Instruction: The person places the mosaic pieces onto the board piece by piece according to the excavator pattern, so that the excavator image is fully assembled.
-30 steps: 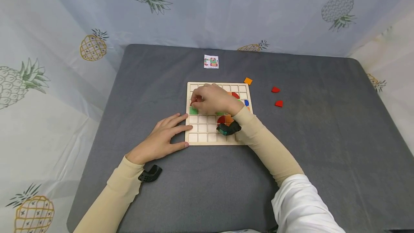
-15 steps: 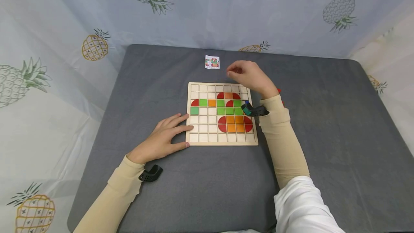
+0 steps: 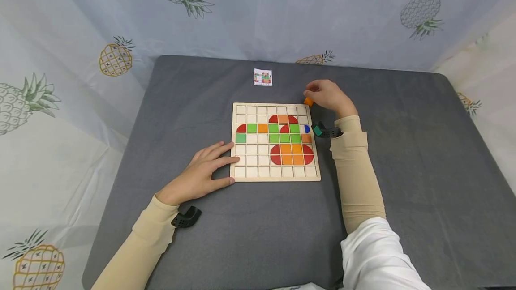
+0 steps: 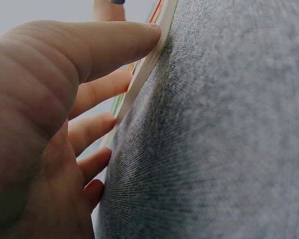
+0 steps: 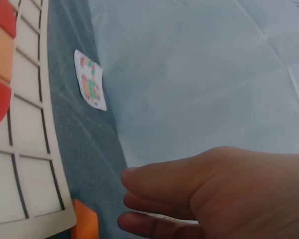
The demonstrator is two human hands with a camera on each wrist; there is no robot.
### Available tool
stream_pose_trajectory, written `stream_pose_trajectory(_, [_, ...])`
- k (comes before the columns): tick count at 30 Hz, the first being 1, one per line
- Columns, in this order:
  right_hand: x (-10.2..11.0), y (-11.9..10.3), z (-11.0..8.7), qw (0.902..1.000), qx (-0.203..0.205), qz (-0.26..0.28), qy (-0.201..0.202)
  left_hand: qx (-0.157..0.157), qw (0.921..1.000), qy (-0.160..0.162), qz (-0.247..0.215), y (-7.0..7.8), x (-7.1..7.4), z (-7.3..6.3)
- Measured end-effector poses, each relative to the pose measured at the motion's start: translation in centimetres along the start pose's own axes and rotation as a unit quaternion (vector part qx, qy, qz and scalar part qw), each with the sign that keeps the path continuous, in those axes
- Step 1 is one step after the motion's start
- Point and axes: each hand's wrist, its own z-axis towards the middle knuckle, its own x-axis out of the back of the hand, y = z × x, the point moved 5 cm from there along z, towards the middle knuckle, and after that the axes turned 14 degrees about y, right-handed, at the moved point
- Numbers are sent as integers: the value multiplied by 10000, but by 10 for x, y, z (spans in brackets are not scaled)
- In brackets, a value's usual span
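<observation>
Several red, orange and green pieces and one blue-and-white piece fill cells of a wooden grid board (image 3: 251, 171). My left hand (image 3: 197, 178) lies spread at the board's left side, its thumb and fingertips touching the edge, as the left wrist view also shows. Just beyond the board's far right corner, a loose orange square tile (image 3: 308, 101) lies under the fingers of my right hand (image 3: 328, 97). In the right wrist view, the thumb (image 5: 159, 181) and fingertips stand a little apart from the tile, with a gap between them.
A small printed card (image 3: 263, 77) with a coloured grid pattern lies behind the board on the grey table (image 3: 266, 227). A pineapple-print curtain (image 3: 274, 17) hangs along the table's far edge. The right forearm reaches past the board's right side.
My right hand has left the board's left part and moved right to the orange tile. A red piece shows in the left column. My left hand has stayed put.
</observation>
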Motion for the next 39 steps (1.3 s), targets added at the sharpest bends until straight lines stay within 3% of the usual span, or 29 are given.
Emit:
stream_pose_trajectory(17, [-11, 11, 5, 9993, -75, -359, 0, 1, 10000, 27, 6, -2, -1, 0])
stream_pose_trajectory(27, [-5, 7, 5, 9969, 327, 355, 621, 13, 10000, 25, 2, -2, -1, 0])
stream_pose_trajectory(33, [1, -18, 0, 9928, 514, 833, 697, -11, 10000, 42, 6, -2, -1, 0])
stream_pose_trajectory(39, [-5, -59, -16, 9898, 1018, 901, 415, -18, 10000, 52, -13, -3, -1, 0])
